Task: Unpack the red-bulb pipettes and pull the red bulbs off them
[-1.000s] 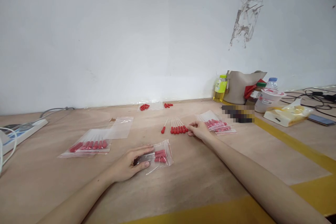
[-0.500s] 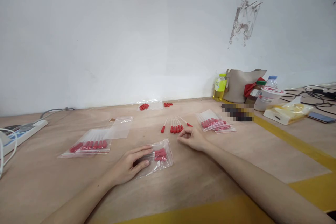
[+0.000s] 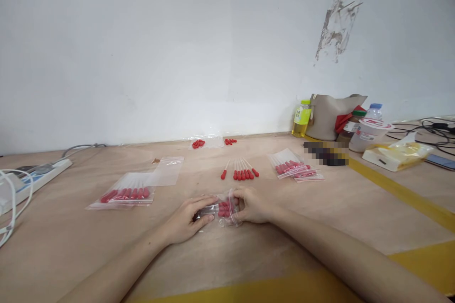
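Fingers, head view: both sets gripping, the left hand point(image 3: 188, 221) closed over one end, the right hand point(image 3: 255, 205) curled on the other, one zip bag point(image 3: 232, 209) caught between them; how hard they squeeze, cannot tell.
Zip bag: right in the middle, touching both hands, low at the desk point(image 3: 199, 272), though resting on it or just lifted is hard to call.
Long axis: sideways, left hand to right hand, so each set of fingers has an end of it.
Red bulbs point(image 3: 223, 209): inside the zip bag, and it's the right hand that's nearer, fingertips just beside them!
Stems: running from the bulbs toward the left hand, partly hidden under its fingers.
Loose droppers point(image 3: 243, 175): fanned out beyond the zip bag, near it, bulbs toward it, tips away; nothing touching them.
Filled bags point(image 3: 124, 185): left of the zip bag and a little beyond, well apart, a flat bag point(image 3: 169, 171) overlapping them.
Bag pile point(image 3: 295, 167): right of the zip bag and beyond, well apart.
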